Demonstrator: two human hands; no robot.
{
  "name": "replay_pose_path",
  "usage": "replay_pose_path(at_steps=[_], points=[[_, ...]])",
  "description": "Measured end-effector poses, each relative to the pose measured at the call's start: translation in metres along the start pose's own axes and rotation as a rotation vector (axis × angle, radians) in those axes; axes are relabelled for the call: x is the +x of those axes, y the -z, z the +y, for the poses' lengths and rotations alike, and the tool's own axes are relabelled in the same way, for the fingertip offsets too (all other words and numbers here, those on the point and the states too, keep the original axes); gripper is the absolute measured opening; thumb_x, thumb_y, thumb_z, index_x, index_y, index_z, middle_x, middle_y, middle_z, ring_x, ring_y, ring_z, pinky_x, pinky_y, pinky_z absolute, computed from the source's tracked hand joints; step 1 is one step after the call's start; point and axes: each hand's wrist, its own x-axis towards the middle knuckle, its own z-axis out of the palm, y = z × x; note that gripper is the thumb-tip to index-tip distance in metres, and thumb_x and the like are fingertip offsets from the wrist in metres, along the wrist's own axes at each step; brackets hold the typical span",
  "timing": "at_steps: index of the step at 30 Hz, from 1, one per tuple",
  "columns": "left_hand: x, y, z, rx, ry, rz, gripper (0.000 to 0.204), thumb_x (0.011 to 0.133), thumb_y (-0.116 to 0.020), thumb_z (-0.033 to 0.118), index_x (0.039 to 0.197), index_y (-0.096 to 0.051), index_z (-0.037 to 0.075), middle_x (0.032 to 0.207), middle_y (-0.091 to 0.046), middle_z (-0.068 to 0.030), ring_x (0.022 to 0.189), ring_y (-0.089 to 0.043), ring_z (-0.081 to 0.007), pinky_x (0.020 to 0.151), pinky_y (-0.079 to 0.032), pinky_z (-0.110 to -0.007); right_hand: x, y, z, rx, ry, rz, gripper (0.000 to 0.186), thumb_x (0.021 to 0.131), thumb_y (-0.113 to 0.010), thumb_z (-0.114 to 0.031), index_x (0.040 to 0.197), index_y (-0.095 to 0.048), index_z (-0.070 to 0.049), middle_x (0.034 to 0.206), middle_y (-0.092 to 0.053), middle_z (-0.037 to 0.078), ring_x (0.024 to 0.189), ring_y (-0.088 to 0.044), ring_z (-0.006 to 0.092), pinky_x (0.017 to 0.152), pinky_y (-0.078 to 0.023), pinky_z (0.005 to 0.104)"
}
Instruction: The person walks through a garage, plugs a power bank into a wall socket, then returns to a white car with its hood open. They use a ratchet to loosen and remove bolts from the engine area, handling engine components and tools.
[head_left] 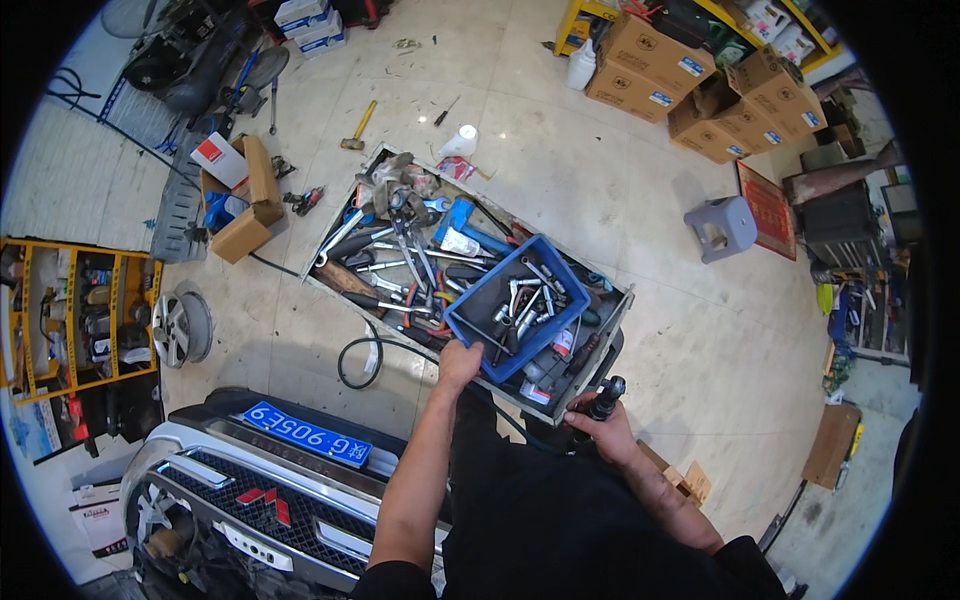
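Bare forearms (412,490) reach up from a black shirt (570,530): the left hand (460,366) curls closed on the near rim of a blue bin (563,270), the right hand (606,432) around a dark handheld tool (603,399) beside the tray's near corner. Metal sockets (526,321) fill part of the bin, which sits toward the right end of the metal tray (598,350). Jumbled wrenches (410,250) and pliers lie farther left, with grey gloves (385,185) at its far corner.

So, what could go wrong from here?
The blue bin appears to sit on loose tools, so it might tip under the left hand and spill its sockets. The black hose looping on the floor could snag a foot. The right hand might knock its black tool against the tray.
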Motion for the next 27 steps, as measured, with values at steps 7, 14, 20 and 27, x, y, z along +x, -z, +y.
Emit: replay_pose_path(at_steps=[7, 14, 20, 27], points=[[-0.023, 0.064, 0.02, -0.068, -0.079, -0.072, 0.03, 0.089, -0.059, 0.023, 0.083, -0.067, -0.005, 0.073, -0.069, -0.0118, 0.06, -0.069, -0.0197, 0.053, -0.056, -0.033, -0.001, 0.0, 0.004, 0.022, 0.005, 0.063, 0.019, 0.084, -0.08, -0.01, 0.097, -0.068, -0.001, 0.081, -0.066, 0.002, 0.073, -0.061, 0.01, 0.068, -0.049, 0.0273], [-0.027, 0.181, 0.038, -0.281, -0.116, 0.13, 0.021, 0.091, -0.057, 0.017, 0.09, -0.064, -0.002, 0.076, -0.067, -0.0086, 0.059, -0.064, -0.0155, 0.049, -0.053, -0.025, -0.004, 0.003, 0.015, 0.115, 0.037, 0.068, 0.016, 0.086, -0.079, -0.009, 0.095, -0.068, -0.002, 0.078, -0.065, 0.001, 0.071, -0.059, 0.0087, 0.065, -0.048, 0.0262], [-0.001, 0.211, 0.026, -0.458, -0.056, 0.193, 0.022, 0.092, -0.056, 0.016, 0.105, -0.059, -0.002, 0.084, -0.068, -0.0107, 0.062, -0.066, -0.0192, 0.051, -0.052, -0.026, -0.007, 0.006, 0.025, 0.131, 0.019, 0.074, 0.017, 0.086, -0.079, -0.009, 0.096, -0.068, -0.002, 0.078, -0.065, 0.0, 0.07, -0.058, 0.0078, 0.063, -0.047, 0.0253], [0.022, 0.192, 0.0, -0.562, 0.015, 0.159, 0.026, 0.092, -0.057, 0.016, 0.109, -0.058, -0.003, 0.088, -0.069, -0.0139, 0.068, -0.07, -0.0234, 0.052, -0.054, -0.026, -0.011, 0.013, 0.031, 0.151, 0.027, 0.097, 0.017, 0.085, -0.079, -0.009, 0.096, -0.068, -0.002, 0.079, -0.066, 0.001, 0.071, -0.06, 0.009, 0.066, -0.049, 0.026]])
